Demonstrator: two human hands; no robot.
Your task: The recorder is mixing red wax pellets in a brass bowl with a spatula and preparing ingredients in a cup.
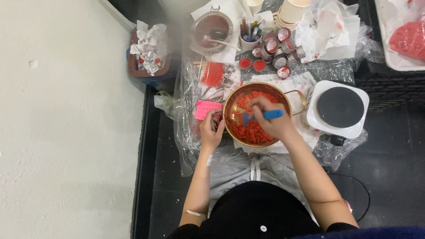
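The person sits low, both forearms reaching forward from the bottom of the view toward a copper pot (230, 116) that stands on crinkled plastic sheeting (186, 132). The right hand (272, 119) comes in from the lower right, wrist bent over the pot's rim, fingers curled tight around a blue-handled tool (265, 115) that lies nearly level across the pot; its working end sits in the red crumbly material (252, 130) filling the pot's bottom. The left hand (211, 130) rises more steeply, elbow tucked near the body, and its fingers wrap the pot's left handle, touching the rim. A pink sticky pad (206, 109) lies just beside that hand. A white hotplate (338, 109) stands just right of the pot, near its other handle.
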